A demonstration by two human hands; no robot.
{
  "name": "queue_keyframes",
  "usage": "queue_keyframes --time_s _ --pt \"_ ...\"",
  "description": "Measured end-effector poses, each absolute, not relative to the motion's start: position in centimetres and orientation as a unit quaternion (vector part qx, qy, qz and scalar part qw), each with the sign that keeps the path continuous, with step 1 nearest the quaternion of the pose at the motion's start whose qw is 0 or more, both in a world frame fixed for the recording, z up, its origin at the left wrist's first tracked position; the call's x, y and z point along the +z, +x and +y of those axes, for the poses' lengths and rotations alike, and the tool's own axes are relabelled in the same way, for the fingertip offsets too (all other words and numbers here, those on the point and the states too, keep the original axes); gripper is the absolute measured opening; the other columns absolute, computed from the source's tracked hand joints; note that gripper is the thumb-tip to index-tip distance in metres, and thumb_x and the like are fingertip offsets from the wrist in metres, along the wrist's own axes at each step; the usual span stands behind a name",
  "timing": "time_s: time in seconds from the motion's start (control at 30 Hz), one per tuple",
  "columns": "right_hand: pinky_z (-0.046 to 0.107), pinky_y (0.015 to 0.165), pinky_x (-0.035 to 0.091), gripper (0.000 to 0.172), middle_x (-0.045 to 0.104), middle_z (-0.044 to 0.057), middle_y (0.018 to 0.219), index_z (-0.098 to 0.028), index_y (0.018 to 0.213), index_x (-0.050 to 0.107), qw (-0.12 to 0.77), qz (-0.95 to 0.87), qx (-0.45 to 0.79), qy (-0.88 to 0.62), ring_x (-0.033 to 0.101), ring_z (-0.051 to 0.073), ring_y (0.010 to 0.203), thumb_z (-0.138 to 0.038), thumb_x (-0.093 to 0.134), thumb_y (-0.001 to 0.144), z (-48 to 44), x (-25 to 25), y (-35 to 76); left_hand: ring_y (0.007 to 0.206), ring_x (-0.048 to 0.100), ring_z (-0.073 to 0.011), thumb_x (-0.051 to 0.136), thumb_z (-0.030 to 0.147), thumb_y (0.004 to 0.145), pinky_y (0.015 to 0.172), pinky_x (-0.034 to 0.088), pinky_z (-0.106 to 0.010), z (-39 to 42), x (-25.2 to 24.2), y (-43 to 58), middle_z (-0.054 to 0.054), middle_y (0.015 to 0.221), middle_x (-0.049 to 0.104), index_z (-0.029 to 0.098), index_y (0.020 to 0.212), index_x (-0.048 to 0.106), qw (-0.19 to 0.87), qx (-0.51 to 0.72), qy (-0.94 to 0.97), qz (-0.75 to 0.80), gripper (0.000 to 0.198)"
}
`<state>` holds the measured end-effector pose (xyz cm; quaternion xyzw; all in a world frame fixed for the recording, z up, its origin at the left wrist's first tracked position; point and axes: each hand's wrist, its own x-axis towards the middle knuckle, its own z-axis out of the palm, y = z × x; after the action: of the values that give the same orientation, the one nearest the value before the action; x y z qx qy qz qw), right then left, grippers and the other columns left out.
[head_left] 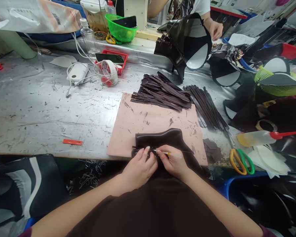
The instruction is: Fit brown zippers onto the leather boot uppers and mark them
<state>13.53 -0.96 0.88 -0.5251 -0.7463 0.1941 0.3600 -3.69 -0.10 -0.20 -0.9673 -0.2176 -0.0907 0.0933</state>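
A dark brown leather piece, shaped like a boot upper, lies on the pink board and runs down over the near edge toward my lap. My left hand is closed at its near side, fingertips pressing the leather by a narrow strap. Close beside it, my right hand grips a thin pen-like tool with a pale, yellowish barrel; its tip meets the strap near my left fingertips. Behind the leather lies a pile of dark strips, partly on the board.
More dark strips lie to the right. Scissors with orange and green handles and a glue bottle are at the right. An orange strip lies left. Across the table, a co-worker's hand is near stitched leather.
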Motion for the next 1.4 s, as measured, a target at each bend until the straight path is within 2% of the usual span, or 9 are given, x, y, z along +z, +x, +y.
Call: queue_keyframes --time_s 0.43,0.87,1.4 --pt "0.022 0.055 0.049 0.013 0.063 0.002 0.066 -0.02 0.076 0.056 0.388 -0.699 0.189 -0.57 0.061 0.013 0.059 -0.019 0.045 0.084 -1.2 1.35 13.87 0.105 0.053 -0.0308 0.039 0.021 0.084 0.089 0.037 -0.041 -0.02 -0.08 -3.61 -0.008 0.104 0.061 0.012 0.103 0.057 0.098 -0.096 -0.966 -0.218 0.028" --pt "0.022 0.057 0.048 0.013 0.063 0.004 0.067 -0.017 0.077 0.057 0.374 -0.727 0.166 -0.551 0.06 0.013 0.061 -0.017 0.046 0.083 -1.16 1.01 13.97 0.106 0.052 -0.0311 0.039 0.022 0.083 0.09 0.036 -0.041 -0.22 -0.04 -3.55 -0.008 0.107 0.06 0.012 0.105 0.057 0.103 -0.083 -0.966 -0.221 0.03" --pt "0.021 0.053 0.043 0.016 0.059 0.0 0.061 -0.019 0.072 0.053 0.352 -0.71 0.228 -0.565 0.056 0.011 0.054 -0.023 0.044 0.084 -1.51 1.82 14.03 0.105 0.053 -0.0312 0.04 0.018 0.083 0.089 0.038 -0.042 -0.08 0.03 -3.49 -0.01 0.105 0.061 0.011 0.104 0.057 0.088 -0.098 -0.966 -0.221 0.029"
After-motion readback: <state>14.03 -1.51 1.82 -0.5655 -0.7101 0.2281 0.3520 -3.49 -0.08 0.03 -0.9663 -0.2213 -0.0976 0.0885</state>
